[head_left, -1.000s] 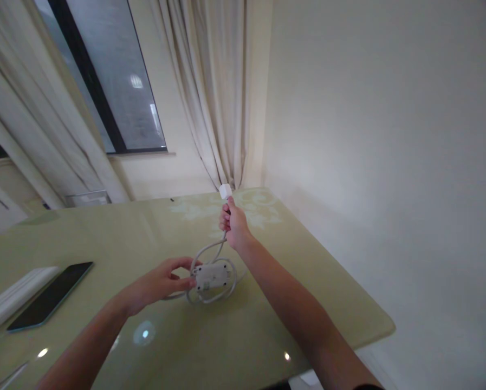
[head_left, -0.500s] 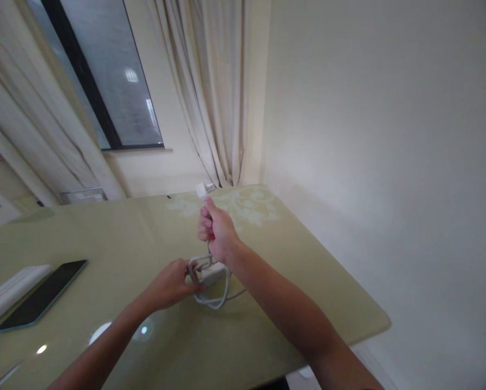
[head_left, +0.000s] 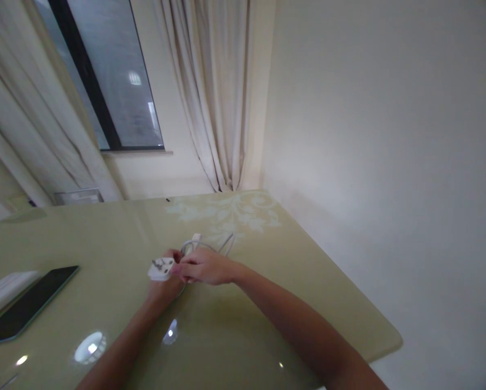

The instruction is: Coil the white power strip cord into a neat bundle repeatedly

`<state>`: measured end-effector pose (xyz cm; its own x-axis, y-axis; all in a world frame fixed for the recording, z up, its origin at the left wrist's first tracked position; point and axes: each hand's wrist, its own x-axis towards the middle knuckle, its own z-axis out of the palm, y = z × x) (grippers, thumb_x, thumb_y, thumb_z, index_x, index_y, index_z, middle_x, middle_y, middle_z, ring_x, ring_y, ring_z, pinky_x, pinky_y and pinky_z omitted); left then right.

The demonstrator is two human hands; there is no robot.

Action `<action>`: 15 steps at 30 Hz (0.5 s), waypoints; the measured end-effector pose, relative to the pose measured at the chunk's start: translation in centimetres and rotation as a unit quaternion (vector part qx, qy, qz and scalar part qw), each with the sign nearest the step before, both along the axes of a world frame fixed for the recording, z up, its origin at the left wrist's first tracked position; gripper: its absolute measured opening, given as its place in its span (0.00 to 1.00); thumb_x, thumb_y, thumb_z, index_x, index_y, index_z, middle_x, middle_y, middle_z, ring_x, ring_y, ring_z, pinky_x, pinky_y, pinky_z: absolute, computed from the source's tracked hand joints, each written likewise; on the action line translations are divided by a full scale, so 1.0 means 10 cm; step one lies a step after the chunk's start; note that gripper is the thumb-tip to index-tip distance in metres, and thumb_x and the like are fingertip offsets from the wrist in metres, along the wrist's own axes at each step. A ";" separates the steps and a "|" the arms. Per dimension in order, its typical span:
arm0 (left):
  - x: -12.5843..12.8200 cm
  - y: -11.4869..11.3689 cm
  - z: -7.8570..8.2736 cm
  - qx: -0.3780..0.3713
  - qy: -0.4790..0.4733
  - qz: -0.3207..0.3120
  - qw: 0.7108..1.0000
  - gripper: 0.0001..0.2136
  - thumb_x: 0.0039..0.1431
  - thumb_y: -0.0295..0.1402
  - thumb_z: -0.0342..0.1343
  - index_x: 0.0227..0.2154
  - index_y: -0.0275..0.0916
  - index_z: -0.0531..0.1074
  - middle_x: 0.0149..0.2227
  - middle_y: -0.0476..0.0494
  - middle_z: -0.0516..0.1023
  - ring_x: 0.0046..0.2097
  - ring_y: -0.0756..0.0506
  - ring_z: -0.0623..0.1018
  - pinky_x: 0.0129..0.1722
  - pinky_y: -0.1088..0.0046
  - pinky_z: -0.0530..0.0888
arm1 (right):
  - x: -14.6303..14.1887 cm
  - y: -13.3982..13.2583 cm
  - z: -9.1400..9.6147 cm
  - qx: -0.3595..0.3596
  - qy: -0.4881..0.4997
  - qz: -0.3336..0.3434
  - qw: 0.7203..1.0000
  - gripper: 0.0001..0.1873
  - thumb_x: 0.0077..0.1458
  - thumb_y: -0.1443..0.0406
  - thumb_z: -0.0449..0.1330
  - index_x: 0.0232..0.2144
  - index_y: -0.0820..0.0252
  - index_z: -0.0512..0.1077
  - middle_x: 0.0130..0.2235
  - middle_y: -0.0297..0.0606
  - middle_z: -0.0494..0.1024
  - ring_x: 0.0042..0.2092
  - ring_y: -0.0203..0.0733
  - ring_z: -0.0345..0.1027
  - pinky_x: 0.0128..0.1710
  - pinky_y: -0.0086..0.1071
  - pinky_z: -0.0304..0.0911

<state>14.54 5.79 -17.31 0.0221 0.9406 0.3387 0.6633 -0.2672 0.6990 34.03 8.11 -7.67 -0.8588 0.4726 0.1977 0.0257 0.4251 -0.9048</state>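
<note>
A white plug (head_left: pixel 161 268) with metal prongs showing faces up and to the left. My right hand (head_left: pixel 204 265) pinches it close to its cord, crossing in front of my left hand (head_left: pixel 167 284). Behind the crossed hands, loops of grey-white power cord (head_left: pixel 226 242) hang out to the right, and one end of a white block (head_left: pixel 196 237) shows above my right hand. My left hand is closed about the bundled cord and block, though its fingers are mostly hidden.
On the left of the glossy greenish table (head_left: pixel 308 303) lie a dark flat tablet-like slab (head_left: pixel 35 303) and a long white box-like thing (head_left: pixel 9 292). A small dark object (head_left: pixel 168 200) is near the far edge. A wall (head_left: pixel 368 162) borders the right side.
My right hand has brought the plug down and to the left, across my left wrist. My left hand and the bundle have shifted slightly up and left; the loops now trail to the right.
</note>
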 end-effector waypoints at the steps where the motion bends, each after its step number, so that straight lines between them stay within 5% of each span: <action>1: 0.01 0.01 -0.02 0.010 0.011 0.017 1.000 0.09 0.55 0.40 0.60 0.36 0.44 0.71 0.39 0.32 0.78 0.52 0.26 0.76 0.55 0.47 0.72 | 0.00 0.07 -0.08 -0.001 0.002 -0.029 1.000 0.34 0.68 0.39 0.54 0.22 0.57 0.69 0.21 0.29 0.67 0.24 0.34 0.59 0.30 0.31 0.55; 6: 0.19 -0.02 -0.08 0.053 0.034 0.098 0.993 0.24 0.61 0.44 0.57 0.56 0.37 0.69 0.56 0.26 0.72 0.61 0.26 0.71 0.63 0.40 0.68 | -0.05 0.22 -0.52 0.064 0.050 -0.226 0.971 0.27 0.71 0.46 0.56 0.25 0.56 0.71 0.28 0.33 0.73 0.32 0.39 0.66 0.37 0.32 0.62; 10: 0.18 -0.08 -0.12 0.023 0.046 0.037 0.998 0.34 0.60 0.42 0.59 0.67 0.36 0.63 0.65 0.27 0.67 0.67 0.28 0.68 0.68 0.42 0.66 | -0.07 0.17 -0.79 0.194 0.043 -0.402 0.894 0.21 0.59 0.47 0.70 0.40 0.56 0.78 0.49 0.45 0.77 0.54 0.51 0.71 0.58 0.43 0.65; 12: 0.11 -0.12 -0.16 -0.003 0.062 -0.006 0.998 0.38 0.57 0.43 0.63 0.68 0.37 0.62 0.68 0.26 0.65 0.71 0.27 0.65 0.70 0.42 0.63 | -0.06 0.15 -0.84 0.247 0.002 -0.448 0.859 0.31 0.58 0.46 0.71 0.56 0.56 0.75 0.62 0.53 0.72 0.66 0.58 0.64 0.67 0.51 0.58; 15: 0.03 -0.18 -0.21 -0.031 0.073 -0.046 0.996 0.46 0.53 0.45 0.68 0.72 0.39 0.59 0.73 0.26 0.61 0.75 0.25 0.59 0.72 0.41 0.60 | -0.04 0.18 -0.85 0.285 -0.077 -0.430 0.853 0.45 0.62 0.44 0.65 0.73 0.58 0.60 0.73 0.58 0.61 0.74 0.63 0.53 0.72 0.56 0.50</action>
